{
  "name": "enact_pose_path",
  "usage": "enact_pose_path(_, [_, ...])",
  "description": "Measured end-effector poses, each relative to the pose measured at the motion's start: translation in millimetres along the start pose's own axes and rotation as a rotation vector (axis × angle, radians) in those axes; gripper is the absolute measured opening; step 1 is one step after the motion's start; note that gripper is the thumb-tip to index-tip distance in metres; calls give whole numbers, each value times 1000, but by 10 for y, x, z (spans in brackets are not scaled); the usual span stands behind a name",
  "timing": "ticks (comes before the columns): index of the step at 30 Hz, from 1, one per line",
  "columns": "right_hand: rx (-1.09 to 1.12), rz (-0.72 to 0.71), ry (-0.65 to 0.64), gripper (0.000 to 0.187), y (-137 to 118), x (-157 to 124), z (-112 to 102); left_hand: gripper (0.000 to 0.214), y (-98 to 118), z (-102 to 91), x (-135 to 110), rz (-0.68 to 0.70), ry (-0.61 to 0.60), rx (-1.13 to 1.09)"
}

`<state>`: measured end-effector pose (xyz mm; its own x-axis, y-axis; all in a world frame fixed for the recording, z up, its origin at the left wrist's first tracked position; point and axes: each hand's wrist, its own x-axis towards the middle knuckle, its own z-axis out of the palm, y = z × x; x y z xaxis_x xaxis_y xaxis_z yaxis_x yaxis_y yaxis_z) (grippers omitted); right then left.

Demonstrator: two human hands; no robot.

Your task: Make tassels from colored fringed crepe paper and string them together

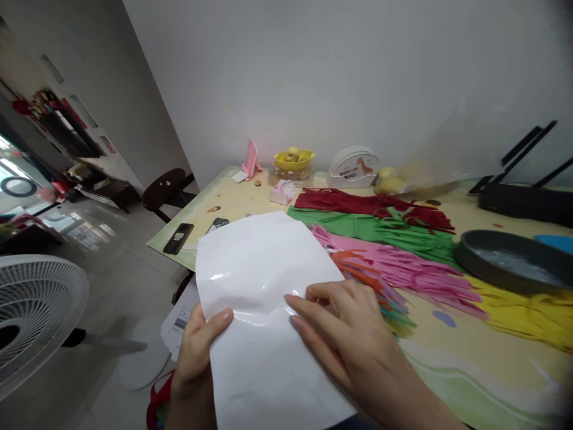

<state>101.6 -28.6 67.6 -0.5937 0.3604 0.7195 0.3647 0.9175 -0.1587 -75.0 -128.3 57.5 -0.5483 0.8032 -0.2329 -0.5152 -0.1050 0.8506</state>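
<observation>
A glossy white sheet (264, 251), perhaps plastic, is held up in front of me over the near edge of the table. My left hand (199, 343) grips its left edge, thumb on top and fingers behind. On the right, my right hand (344, 322) lies across the sheet, with thumb and index fingertips close together at a crease in the middle. The other fingers of that hand are curled. Whether the sheet is a single layer or a bag cannot be made out.
Bundles of fringed strips, red (358, 203), green (371, 230), pink (403, 263) and yellow (528, 310), cover the table. A dark round pan (470, 257) stands right. Phones (179, 239) lie left. A fan (40, 316) stands beside the table; a fruit basket (282, 162) sits behind.
</observation>
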Motion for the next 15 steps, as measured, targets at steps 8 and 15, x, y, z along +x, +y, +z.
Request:
enact_pose_path(8, [-58, 4, -29, 30, 36, 40, 159, 45, -83, -100, 201, -62, -69, -101])
enact_pose_path(15, [-21, 11, -86, 32, 106, 59, 744, 54, -275, -154, 518, -142, -53, -251])
